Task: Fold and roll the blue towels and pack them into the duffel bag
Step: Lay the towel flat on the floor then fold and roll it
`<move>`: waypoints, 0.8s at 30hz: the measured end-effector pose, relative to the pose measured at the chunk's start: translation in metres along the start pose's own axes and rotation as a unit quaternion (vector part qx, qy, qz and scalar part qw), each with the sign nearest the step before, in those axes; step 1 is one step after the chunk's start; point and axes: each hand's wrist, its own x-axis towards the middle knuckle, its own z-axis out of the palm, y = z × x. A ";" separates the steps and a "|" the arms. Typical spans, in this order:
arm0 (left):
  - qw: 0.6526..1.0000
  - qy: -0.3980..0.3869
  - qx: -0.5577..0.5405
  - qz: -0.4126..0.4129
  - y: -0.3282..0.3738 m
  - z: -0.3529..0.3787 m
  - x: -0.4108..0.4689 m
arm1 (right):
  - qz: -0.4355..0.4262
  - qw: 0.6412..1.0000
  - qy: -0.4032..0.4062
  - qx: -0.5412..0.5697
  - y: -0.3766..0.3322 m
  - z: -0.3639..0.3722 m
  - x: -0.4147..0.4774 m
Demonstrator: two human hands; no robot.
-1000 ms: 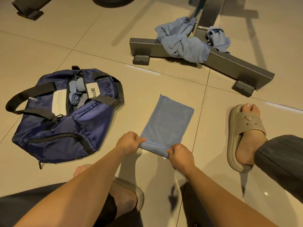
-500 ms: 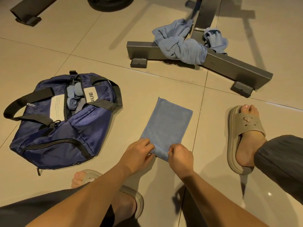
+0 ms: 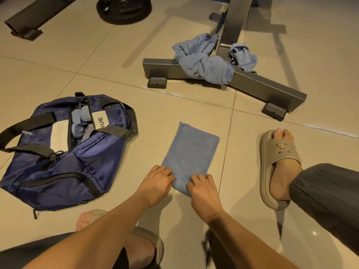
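The folded blue towel [image 3: 191, 152] lies flat on the floor [image 3: 174, 105] at frame centre, long axis running lower centre to upper right. The left hand [image 3: 157, 181] and right hand [image 3: 202, 189], fingers curled, pinch its near short edge (side by side). The duffel bag [image 3: 58, 171] lies open at left.
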 end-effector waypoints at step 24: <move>0.964 -0.029 -0.190 -0.184 -0.021 -0.014 0.038 | 0.230 0.958 -0.040 0.168 0.018 0.000 0.023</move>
